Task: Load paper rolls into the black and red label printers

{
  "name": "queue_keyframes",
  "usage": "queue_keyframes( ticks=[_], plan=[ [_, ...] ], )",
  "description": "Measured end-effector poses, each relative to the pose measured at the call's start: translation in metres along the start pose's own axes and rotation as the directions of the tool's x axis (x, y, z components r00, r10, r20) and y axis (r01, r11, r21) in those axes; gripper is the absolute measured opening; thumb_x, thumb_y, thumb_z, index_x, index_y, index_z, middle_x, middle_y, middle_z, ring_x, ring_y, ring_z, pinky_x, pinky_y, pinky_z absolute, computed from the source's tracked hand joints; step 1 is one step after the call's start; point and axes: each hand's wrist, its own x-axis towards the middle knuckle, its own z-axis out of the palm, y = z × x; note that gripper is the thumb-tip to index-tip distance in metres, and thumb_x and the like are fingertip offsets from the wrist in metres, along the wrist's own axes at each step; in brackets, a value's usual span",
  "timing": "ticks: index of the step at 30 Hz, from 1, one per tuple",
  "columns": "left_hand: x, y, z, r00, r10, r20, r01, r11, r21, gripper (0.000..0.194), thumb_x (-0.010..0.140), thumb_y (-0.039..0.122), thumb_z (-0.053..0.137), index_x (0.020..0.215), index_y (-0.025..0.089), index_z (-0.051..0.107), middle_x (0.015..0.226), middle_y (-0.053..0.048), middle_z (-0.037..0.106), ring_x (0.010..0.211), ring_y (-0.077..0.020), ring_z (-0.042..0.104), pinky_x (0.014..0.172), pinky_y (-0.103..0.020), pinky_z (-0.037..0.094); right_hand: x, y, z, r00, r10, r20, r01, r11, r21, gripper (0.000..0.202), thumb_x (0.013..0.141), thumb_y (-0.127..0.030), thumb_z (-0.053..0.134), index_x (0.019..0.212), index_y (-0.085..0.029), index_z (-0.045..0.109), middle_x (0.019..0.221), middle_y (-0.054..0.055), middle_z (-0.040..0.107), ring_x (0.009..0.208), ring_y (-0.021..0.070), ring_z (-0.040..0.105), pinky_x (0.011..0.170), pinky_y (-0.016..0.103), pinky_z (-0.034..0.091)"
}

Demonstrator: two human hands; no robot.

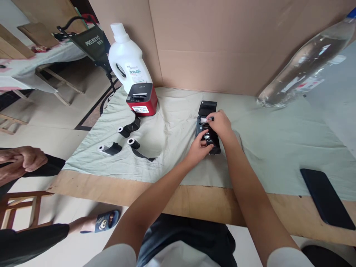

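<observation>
"PROJEEYO" — seemingly, at that slant — marks the dark chair (pixel 97 47), and "衣物" the white bottle (pixel 130 61).

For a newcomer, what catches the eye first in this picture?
Probably the tall white bottle at the back left, with a red box in front of it. Then the left hand and right hand at a dark device near the middle, and the big clear bottle at far right.

My left hand (pixel 200 147) and right hand (pixel 220 123) touch a small open printer (pixel 198 127). To the left, three black paper rolls (pixel 134 144) lie near a red box-shaped printer (pixel 150 105).
</observation>
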Motion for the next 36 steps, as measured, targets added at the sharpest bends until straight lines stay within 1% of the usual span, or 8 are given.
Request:
queue_keyframes(
  ticks=[5,9,14,20,23,26,29,36],
  plan=[
    [-0.002,0.001,0.001,1.0,0.02,-0.023,-0.019,1.0,0.02,0.072,0.083,0.023,0.076,0.15,0.021,0.05,0.095,-0.004,0.074,0.071,-0.012,0.066,0.068,-0.025,0.056,0.013,0.017,0.002,0.979,-0.013,-0.202,0.055,0.978,0.2,0.034,0.088,-0.021,0.067,0.121,-0.017,0.071,0.131,0.016,0.061,0.101,0.0246,0.067,0.106,0.044,0.053],
    [-0.008,0.007,-0.001,0.989,0.139,-0.052,-0.121,0.959,0.256,0.037,0.081,0.014,0.065,0.117,0.019,0.07,0.092,-0.001,0.072,0.07,-0.0092,0.061,0.07,-0.022,0.052,0.02,0.023,0.005,0.975,-0.11,-0.191,0.167,0.934,0.315,0.064,0.086,-0.021,0.061,0.15,-0.019,0.053,0.149,0.016,0.06,0.095,0.024,0.068,0.101,0.045,0.055],
    [-0.013,0.011,-0.003,0.982,0.188,0.018,-0.177,0.886,0.429,0.014,0.081,0.017,0.061,0.085,0.018,0.074,0.072,0.001,0.068,0.059,-0.0094,0.052,0.061,-0.022,0.045,0.016,0.021,-0.006,0.952,-0.15,-0.267,0.237,0.912,0.333,0.04,0.088,-0.027,0.056,0.126,-0.022,0.068,0.126,0.01,0.074,0.085,0.023,0.066,0.091,0.042,0.056],
    [-0.012,0.006,-0.002,0.993,0.117,0.028,-0.12,0.982,0.147,0.016,0.079,0.019,0.058,0.076,0.018,0.073,0.067,0.0,0.067,0.056,-0.0135,0.065,0.057,-0.024,0.049,-0.003,0.015,-0.046,0.943,-0.331,0.041,0.312,0.917,0.248,0.017,0.088,-0.024,0.059,0.095,-0.022,0.074,0.111,0.008,0.073,0.096,0.0233,0.065,0.089,0.036,0.051],
    [-0.012,0.008,-0.001,0.997,0.081,0.017,-0.082,0.995,0.054,0.013,0.077,0.02,0.059,0.073,0.018,0.071,0.063,0.001,0.065,0.053,-0.0144,0.065,0.055,-0.026,0.051,-0.01,0.01,-0.051,0.922,-0.347,0.17,0.301,0.921,0.247,0.016,0.087,-0.023,0.059,0.089,-0.021,0.075,0.103,0.007,0.074,0.091,0.0224,0.063,0.087,0.035,0.05],
    [-0.013,0.012,0.0,0.998,0.07,0.008,-0.07,0.997,0.034,0.011,0.076,0.02,0.06,0.07,0.018,0.07,0.063,0.001,0.065,0.051,-0.0137,0.064,0.053,-0.026,0.052,-0.01,0.004,-0.042,0.937,-0.317,0.145,0.276,0.93,0.243,0.02,0.087,-0.021,0.06,0.097,-0.021,0.077,0.103,0.007,0.074,0.092,0.0226,0.063,0.092,0.037,0.051],
    [-0.013,0.013,0.001,0.998,0.06,0.005,-0.06,0.998,0.014,0.012,0.075,0.019,0.06,0.069,0.017,0.07,0.065,0.001,0.065,0.051,-0.0128,0.062,0.053,-0.026,0.053,-0.004,0.002,-0.031,0.972,-0.225,0.062,0.207,0.955,0.211,0.038,0.083,-0.02,0.065,0.12,-0.019,0.077,0.125,0.012,0.07,0.109,0.0262,0.063,0.103,0.043,0.05],
    [-0.016,0.02,0.002,0.996,0.077,0.038,-0.076,0.996,-0.04,0.013,0.077,0.019,0.057,0.07,0.017,0.068,0.064,0.001,0.063,0.051,-0.0125,0.061,0.051,-0.025,0.05,0.005,0.01,-0.037,0.929,-0.053,0.367,-0.081,0.937,0.34,0.058,0.085,-0.038,0.071,0.14,-0.021,0.069,0.135,0.012,0.071,0.119,0.0314,0.066,0.109,0.05,0.052]
  ],
)
